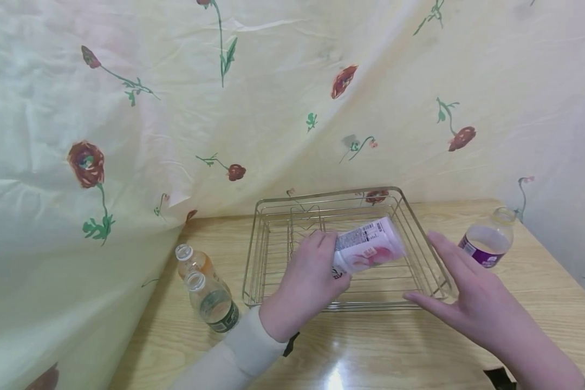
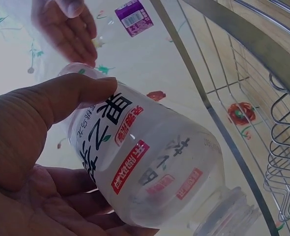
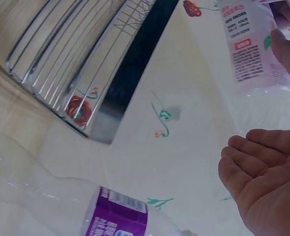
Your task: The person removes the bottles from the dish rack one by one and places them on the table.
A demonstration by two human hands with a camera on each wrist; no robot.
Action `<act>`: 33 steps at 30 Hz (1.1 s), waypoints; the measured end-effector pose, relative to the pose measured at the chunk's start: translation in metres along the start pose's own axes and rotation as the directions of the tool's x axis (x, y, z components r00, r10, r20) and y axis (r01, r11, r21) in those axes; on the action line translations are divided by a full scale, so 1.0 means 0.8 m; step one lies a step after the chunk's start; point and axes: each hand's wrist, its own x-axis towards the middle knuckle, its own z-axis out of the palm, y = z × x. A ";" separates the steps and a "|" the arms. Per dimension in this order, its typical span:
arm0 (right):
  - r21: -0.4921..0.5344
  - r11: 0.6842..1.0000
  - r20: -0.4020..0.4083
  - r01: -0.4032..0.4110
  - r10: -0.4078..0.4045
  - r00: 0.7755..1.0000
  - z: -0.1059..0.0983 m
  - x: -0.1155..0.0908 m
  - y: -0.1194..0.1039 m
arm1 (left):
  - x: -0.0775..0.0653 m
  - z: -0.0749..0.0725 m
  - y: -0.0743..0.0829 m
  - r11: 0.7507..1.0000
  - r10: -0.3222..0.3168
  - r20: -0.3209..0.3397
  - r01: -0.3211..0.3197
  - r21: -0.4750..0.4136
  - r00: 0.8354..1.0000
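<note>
My left hand (image 1: pixel 307 276) grips a clear plastic bottle with a pink and white label (image 1: pixel 369 248) above a metal wire basket (image 1: pixel 327 194). The bottle lies tilted on its side, its base pointing toward my right hand (image 1: pixel 473 298). In the left wrist view the thumb and fingers wrap around the bottle (image 2: pixel 145 152), and its threaded neck (image 2: pixel 228 211) shows at lower right. My right hand holds nothing; its thumb and fingers are spread apart by the basket's right front corner. The right wrist view shows its open palm (image 3: pixel 268 177) below the bottle's base (image 3: pixel 263 83).
To the right of the basket stands a clear bottle with a purple label (image 1: pixel 487 238). Two uncapped bottles stand at its left, one with a dark green label (image 1: pixel 216 306), one orange-tinted (image 1: pixel 195 261). A flowered cloth (image 1: pixel 273 108) hangs behind the wooden table (image 1: pixel 380 346).
</note>
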 end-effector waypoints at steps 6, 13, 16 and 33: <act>0.010 0.998 -0.011 0.056 -0.056 0.998 -0.001 0.010 -0.010 | -0.001 0.003 0.000 0.997 0.035 -0.007 -0.035 0.071 0.999; -0.005 0.995 0.004 0.104 -0.104 0.995 0.000 0.020 -0.022 | -0.001 0.006 0.003 0.987 0.052 0.029 -0.056 0.149 0.998; -0.007 0.993 0.018 0.114 -0.114 0.993 0.002 0.023 -0.026 | -0.002 0.008 0.005 0.983 0.051 0.051 -0.059 0.172 0.997; -0.060 0.960 0.063 0.273 -0.269 0.961 0.017 0.039 -0.041 | -0.005 0.012 0.017 0.952 0.130 0.072 -0.145 0.270 0.989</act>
